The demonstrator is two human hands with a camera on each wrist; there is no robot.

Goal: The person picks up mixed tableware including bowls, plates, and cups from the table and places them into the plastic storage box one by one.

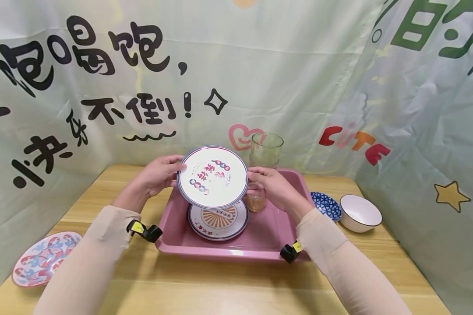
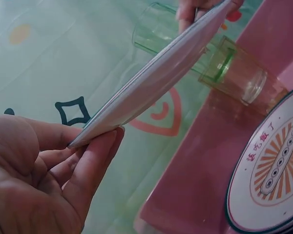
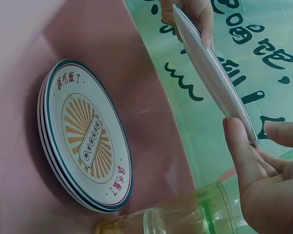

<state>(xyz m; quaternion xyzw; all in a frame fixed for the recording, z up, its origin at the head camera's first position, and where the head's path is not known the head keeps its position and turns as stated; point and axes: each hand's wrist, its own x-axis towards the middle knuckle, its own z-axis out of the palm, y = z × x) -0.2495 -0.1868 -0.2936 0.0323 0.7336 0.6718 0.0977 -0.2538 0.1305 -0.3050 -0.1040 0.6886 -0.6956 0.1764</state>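
My two hands hold a round white plate [image 1: 214, 177] with a blue rim and red lettering, tilted above a pink tub [image 1: 264, 234]. The left hand [image 1: 161, 175] pinches its left edge, thumb on top and fingers beneath, as the left wrist view shows. At the opposite edge, the right hand [image 1: 273, 186] grips it the same way. Below, inside the tub, lies a stack of plates [image 3: 90, 141], the top one bearing an orange sunburst. Beside the stack are a green-tinted glass [image 1: 266, 151] and an amber glass [image 2: 244, 80], partly hidden by the right hand in the head view.
On the wooden table [image 1: 181, 288], a red-and-blue patterned plate [image 1: 43, 260] lies at the left. Right of the tub are a blue patterned dish [image 1: 325, 205] and a white bowl [image 1: 360, 212]. A printed cloth [image 1: 205, 57] hangs behind and along the sides.
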